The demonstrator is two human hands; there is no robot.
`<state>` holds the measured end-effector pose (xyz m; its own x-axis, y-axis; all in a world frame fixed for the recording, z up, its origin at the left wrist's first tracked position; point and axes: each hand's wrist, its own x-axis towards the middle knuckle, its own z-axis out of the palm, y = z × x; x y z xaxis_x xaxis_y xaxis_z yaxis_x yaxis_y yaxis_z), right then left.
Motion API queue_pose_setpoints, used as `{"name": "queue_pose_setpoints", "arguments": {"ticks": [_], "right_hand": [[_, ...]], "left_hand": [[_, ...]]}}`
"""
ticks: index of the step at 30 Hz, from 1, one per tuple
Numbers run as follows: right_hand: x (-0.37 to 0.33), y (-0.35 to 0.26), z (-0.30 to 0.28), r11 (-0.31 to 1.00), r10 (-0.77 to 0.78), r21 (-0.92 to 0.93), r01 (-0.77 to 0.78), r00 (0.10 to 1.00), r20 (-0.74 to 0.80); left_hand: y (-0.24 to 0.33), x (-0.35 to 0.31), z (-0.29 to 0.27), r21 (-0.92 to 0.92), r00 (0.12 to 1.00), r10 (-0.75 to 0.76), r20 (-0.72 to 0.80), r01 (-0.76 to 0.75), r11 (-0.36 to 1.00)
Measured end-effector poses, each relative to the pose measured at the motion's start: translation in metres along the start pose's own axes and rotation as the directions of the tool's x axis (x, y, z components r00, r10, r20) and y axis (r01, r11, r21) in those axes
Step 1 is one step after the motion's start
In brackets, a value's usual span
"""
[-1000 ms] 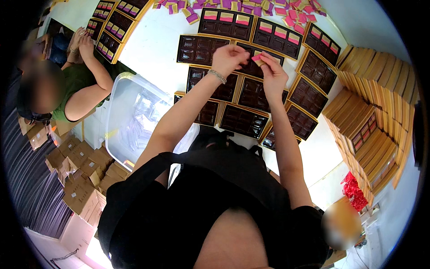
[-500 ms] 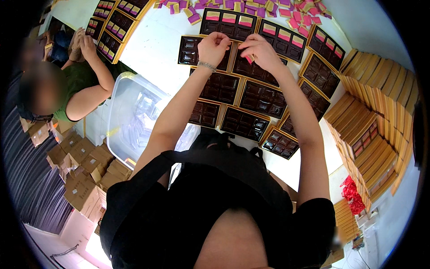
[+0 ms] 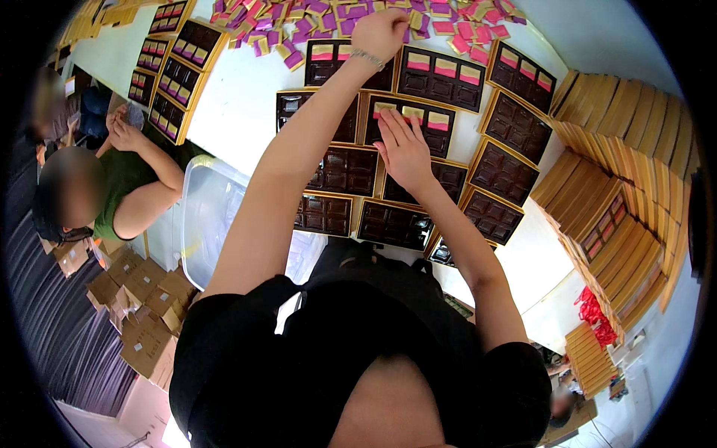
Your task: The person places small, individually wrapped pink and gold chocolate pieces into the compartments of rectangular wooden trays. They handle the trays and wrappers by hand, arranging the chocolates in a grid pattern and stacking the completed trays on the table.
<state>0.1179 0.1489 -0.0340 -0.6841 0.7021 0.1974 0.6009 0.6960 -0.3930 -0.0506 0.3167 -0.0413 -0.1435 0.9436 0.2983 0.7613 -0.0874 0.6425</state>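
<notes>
My right hand (image 3: 405, 149) lies with its fingers stretched out over a dark brown compartment tray (image 3: 426, 145) with a gold edge. Its fingertips touch the row of small pink-and-gold wrapped pieces (image 3: 438, 121) along the tray's far side. Farther off, my left hand (image 3: 379, 36) is at the near edge of a heap of wrapped pieces (image 3: 306, 28), some purple-and-gold, some pink-and-gold. Its fingers are curled closed, and what they hold, if anything, is hidden. Beneath my left wrist, another tray (image 3: 321, 72) carries pink-and-gold pieces in its far row.
More trays (image 3: 505, 173) stand close together, several with unfilled compartments. A clear plastic bin (image 3: 196, 224) is at the left. Stacked gold-edged boxes (image 3: 579, 183) line the right side. A co-worker in a green top (image 3: 138, 194) sits at the left, near trays with purple-and-gold pieces (image 3: 179, 71).
My left hand has moved from above the trays to the heap. My right hand, which held a pink piece, now rests flat on pieces in the tray's far row. The view has shifted.
</notes>
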Motion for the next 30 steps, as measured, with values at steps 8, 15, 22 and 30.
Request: {"name": "queue_pose_setpoints", "arguments": {"ticks": [8, 15, 22, 30], "right_hand": [[0.014, 0.023, -0.022, 0.993, -0.035, 0.108, 0.042, 0.997, -0.067], [0.110, 0.181, -0.053, 0.894, 0.328, -0.239, -0.379, 0.917, -0.228], [0.142, 0.221, -0.043, 0.943, 0.316, -0.116, -0.311, 0.948, 0.027], [0.155, 0.192, -0.022, 0.973, 0.064, -0.199, -0.119, 0.963, -0.262]], "left_hand": [[0.044, 0.038, 0.052, 0.458, 0.892, 0.170, 0.419, -0.369, 0.809], [0.053, 0.049, 0.070, 0.473, 0.903, -0.115, 0.414, -0.106, 0.875], [0.022, 0.066, 0.052, 0.388, 0.818, 0.122, 0.562, -0.392, 0.834], [-0.001, 0.055, 0.052, 0.399, 0.772, 0.423, 0.475, -0.617, 0.678]]}}
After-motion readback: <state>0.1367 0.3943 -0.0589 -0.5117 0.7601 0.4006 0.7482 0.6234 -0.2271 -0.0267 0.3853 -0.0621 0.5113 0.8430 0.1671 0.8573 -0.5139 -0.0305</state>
